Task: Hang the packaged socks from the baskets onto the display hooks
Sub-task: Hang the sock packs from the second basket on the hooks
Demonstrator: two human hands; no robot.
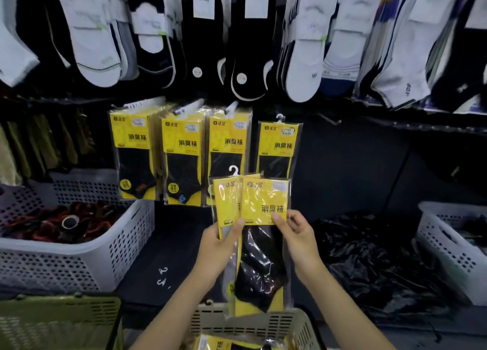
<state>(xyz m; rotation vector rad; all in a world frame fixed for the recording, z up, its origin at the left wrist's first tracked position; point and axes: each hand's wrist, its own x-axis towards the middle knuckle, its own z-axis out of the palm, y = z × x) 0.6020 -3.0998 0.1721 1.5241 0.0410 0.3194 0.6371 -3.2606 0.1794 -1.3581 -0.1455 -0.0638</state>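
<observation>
Both hands sit close together, clamped on the 2 held sock packs [263, 204]: left hand [220, 244] gripping the left edge, right hand [300, 240] pinching the right. The packs stand upright, white hanger [233, 170] on top, the beige basket [296, 323] just below them. Above and beyond them hangs the rightmost display pack [279, 146], nearer the right hand. Its display hook is hard to make out; the held pair shows only 1 hanger.

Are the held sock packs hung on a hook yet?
No. The left hand and right hand hold the packs; their white hanger catches nothing.
</observation>
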